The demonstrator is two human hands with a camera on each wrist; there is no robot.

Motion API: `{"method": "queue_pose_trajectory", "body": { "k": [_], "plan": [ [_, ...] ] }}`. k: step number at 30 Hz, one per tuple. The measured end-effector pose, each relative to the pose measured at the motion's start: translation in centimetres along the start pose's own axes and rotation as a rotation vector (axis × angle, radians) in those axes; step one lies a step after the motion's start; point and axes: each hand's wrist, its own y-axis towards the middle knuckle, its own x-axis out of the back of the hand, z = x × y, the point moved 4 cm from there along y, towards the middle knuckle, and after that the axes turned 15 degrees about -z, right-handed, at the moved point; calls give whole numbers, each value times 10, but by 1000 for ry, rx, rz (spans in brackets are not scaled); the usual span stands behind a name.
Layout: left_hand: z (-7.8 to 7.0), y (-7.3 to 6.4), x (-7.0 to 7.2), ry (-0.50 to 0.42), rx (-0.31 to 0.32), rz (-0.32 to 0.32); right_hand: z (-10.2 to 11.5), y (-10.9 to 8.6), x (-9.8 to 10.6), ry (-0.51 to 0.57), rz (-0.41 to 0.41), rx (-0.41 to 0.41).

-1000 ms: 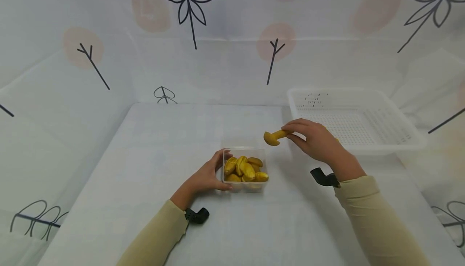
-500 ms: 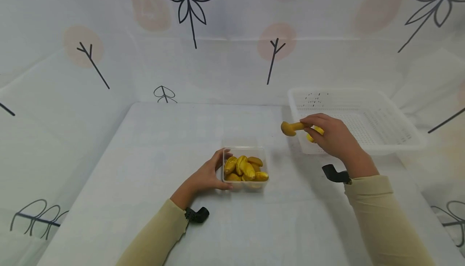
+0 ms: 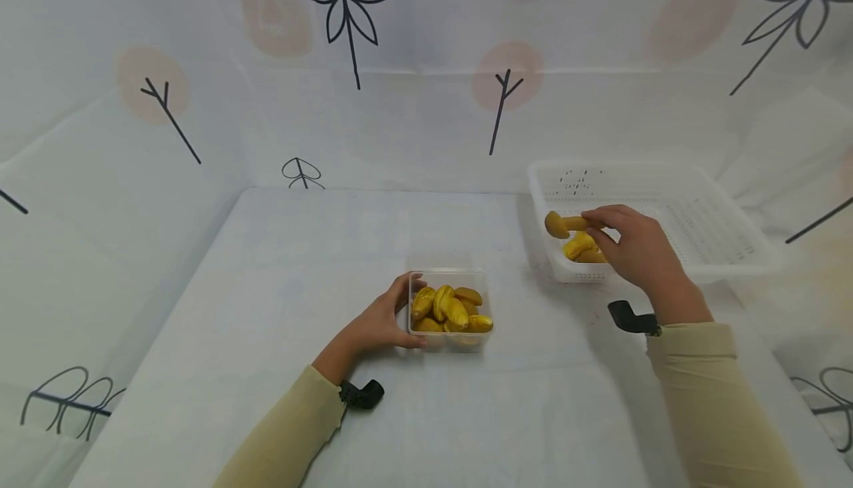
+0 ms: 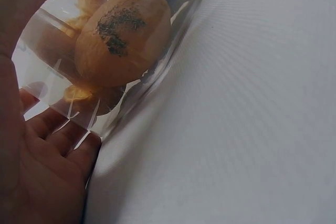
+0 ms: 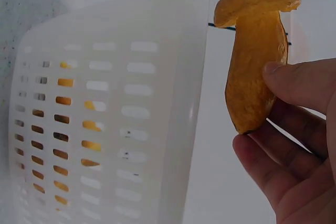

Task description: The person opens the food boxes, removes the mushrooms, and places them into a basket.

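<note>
My right hand point(image 3: 633, 245) pinches a yellow-brown toy mushroom point(image 3: 563, 224) by its stem, above the left end of a white basket point(image 3: 740, 240). In the right wrist view the mushroom point(image 5: 256, 51) has its cap at the top, with thumb and fingers on the stem. Below it, yellow pieces point(image 3: 578, 245) lie in the basket, partly hidden by the hand. My left hand point(image 3: 383, 321) holds a clear plastic box point(image 3: 448, 273) by its left side. Several small yellow toy bananas point(image 3: 456, 313) and brownish pieces fill the box. A round brown piece point(image 4: 123, 38) shows through its wall.
Both containers stand on a white-covered table point(image 3: 320, 266), the basket at the back right and the box near the middle. A white patterned cloth point(image 3: 426, 118) hangs behind. Black cameras point(image 3: 361, 395) are strapped to both wrists.
My right hand has carried the mushroom rightward and slightly up, from beside the basket to over its left end. Yellow pieces in the basket have come into sight. The left hand stays put.
</note>
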Motion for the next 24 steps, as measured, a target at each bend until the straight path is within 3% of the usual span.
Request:
{"method": "queue_pose_trajectory", "body": {
  "k": [12,24],
  "plan": [
    [-2,-1,0,-6,-3,-7,-29,-5,4,-87,41,-147],
    [-2,0,0,-2,1,-4,-49,-6,10,-144,32,-196]
  ]
}}
